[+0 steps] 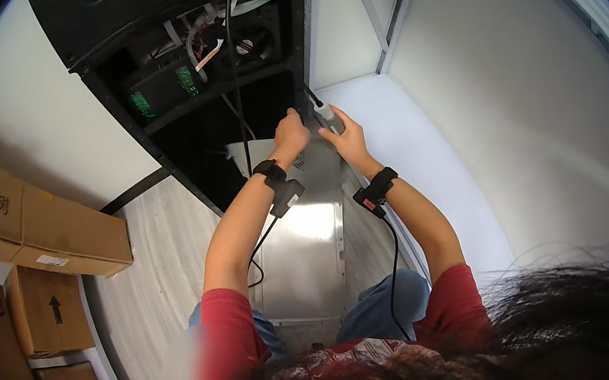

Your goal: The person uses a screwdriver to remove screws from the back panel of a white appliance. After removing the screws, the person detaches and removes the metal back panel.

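In my right hand (349,142) is a light grey, pen-shaped electric screwdriver (324,113). Its dark shaft points up and left, toward the right upright of a black open-backed cabinet (302,29). I cannot see whether its tip touches a screw. My left hand (290,136) is closed just left of it, at the same upright, with the thumb side up. Whatever its fingers grip, if anything, is hidden. A silvery sheet-metal panel (297,249) lies below both hands, reaching back between my knees.
Inside the cabinet are a fan (249,46), green circuit boards (187,81) and loose wires. A black cable (238,91) hangs down its front. Cardboard boxes (51,308) are stacked at the left. A white partition wall (514,85) stands close on the right.
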{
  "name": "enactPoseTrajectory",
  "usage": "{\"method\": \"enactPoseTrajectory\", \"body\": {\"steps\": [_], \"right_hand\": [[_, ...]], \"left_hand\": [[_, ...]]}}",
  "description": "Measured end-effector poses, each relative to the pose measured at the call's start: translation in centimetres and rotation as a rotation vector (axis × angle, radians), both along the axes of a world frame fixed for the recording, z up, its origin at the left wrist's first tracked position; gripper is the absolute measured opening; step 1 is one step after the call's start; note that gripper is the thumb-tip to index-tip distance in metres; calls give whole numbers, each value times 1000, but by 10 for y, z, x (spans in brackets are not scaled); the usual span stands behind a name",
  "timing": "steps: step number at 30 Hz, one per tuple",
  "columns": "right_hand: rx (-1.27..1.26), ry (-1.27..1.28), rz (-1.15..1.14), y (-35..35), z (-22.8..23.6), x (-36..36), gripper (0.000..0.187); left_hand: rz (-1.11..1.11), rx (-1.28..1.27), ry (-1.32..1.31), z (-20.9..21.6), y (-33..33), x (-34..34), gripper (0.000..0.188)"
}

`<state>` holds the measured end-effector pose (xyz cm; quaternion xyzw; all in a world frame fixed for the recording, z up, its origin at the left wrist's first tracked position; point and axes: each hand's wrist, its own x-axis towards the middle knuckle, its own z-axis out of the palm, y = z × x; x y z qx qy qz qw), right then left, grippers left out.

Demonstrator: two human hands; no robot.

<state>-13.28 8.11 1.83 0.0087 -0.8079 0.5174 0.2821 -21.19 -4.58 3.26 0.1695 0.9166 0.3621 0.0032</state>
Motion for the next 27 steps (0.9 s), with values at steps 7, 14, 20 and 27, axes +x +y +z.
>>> {"method": "enactPoseTrajectory", "body": {"steps": [7,14,20,27], "right_hand": [[14,-55,-31,2,-18,-1,41],[-20,-224,-143,6,6,20,25],[-107,-236,-203,-16,76,39,26],[-107,-298,-327,-40,227,64,31]], "left_hand": [[6,57,30,-12,4,4,29],[-1,119,-95,-26,4,5,19],[-133,419,-773,12,-10,8,16],[-360,567,-904,169,-23,27,19]]}}
